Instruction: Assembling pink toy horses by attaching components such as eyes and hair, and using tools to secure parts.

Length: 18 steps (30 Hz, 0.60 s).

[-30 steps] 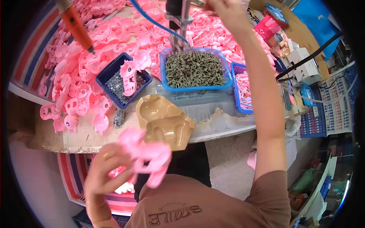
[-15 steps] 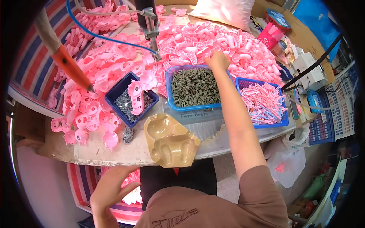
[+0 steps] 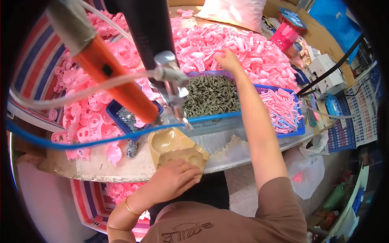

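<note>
At the far pile of small pink plastic parts (image 3: 255,48), my right hand (image 3: 229,61) is closed, its fingertips pinching one of the pink parts. That arm stretches past a blue tub (image 3: 214,118) full of small dark grey-green pieces (image 3: 210,95). Closer in, my left hand (image 3: 178,175) lies over the lower hollow of a tan moulded holder (image 3: 164,141) at the table's front edge. Its fingers are bent and together; whatever is under them is hidden. A black and silver powered screwdriver (image 3: 170,87) hangs in front, beside an orange-handled tool (image 3: 117,81) with a pointed tip.
Larger pink shells (image 3: 91,129) are heaped at left around a dark blue basket (image 3: 117,117) of small metal screws. Right of the tub stands a blue basket (image 3: 298,130) of thin pink and blue pieces. Hoses (image 3: 73,143) cross the left. A white sack (image 3: 235,14) lies behind.
My left hand has come up from below the table edge onto the tan holder. The hanging tools look larger and nearer. My right hand stays at the far pink pile, now pinching a part.
</note>
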Tool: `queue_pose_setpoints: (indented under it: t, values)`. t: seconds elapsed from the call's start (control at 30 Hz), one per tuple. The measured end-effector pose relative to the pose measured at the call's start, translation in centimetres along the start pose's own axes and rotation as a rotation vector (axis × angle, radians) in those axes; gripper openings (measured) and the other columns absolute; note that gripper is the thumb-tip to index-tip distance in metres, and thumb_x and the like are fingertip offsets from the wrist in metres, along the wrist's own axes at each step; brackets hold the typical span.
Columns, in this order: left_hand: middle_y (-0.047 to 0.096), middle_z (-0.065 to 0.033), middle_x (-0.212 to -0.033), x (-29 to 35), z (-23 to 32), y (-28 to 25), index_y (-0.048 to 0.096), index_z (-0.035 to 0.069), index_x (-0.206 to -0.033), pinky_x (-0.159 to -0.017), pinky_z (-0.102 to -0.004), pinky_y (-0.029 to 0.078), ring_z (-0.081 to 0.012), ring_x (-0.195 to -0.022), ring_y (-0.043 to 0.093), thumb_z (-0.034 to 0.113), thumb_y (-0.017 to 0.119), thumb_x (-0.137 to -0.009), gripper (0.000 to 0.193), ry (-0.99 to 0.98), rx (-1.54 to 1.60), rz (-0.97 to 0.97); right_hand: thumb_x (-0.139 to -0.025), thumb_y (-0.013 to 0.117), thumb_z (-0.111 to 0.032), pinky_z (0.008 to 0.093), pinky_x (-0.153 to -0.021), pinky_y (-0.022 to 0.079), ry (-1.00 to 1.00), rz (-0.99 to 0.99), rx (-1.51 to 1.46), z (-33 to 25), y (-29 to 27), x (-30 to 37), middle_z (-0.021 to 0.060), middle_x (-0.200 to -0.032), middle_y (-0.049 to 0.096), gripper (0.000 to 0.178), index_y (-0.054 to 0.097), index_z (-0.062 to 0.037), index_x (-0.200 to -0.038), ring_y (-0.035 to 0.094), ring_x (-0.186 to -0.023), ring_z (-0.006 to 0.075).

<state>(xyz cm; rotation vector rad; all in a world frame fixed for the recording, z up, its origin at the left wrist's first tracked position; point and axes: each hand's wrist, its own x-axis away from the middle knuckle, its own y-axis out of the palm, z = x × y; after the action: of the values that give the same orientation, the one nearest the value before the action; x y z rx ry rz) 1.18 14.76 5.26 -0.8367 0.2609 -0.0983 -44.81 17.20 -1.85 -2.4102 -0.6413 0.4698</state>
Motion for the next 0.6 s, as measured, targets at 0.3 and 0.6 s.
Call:
queue_pose_setpoints:
  t: [0.3,0.6]
  values:
    - [0.069,-0.0094,-0.098,3.1,-0.4,0.6,0.068,0.007,-0.105,-0.08,-0.0399,0.053,-0.0299,-0.092,0.065,0.014,0.069,-0.088,0.019,-0.124,0.03,0.038,-0.071,0.073,-0.036,0.0367,-0.073,0.058,0.004,0.222,0.457,-2.8,0.8,1.5,0.0172,-0.093,0.074,0.061,0.065,0.0007,-0.12,0.073,-0.076,0.0272]
    - [0.069,-0.0122,-0.092,5.6,-2.9,-0.8,0.069,0.006,-0.099,-0.075,-0.0396,0.052,-0.0322,-0.087,0.065,0.009,0.069,-0.086,0.014,-0.297,-0.042,0.337,-0.08,0.07,-0.023,0.0344,-0.065,0.052,-0.288,-0.814,0.202,-14.1,-5.4,17.2,0.0127,-0.077,0.07,0.029,0.065,-0.0013,-0.099,0.069,-0.072,0.0223]
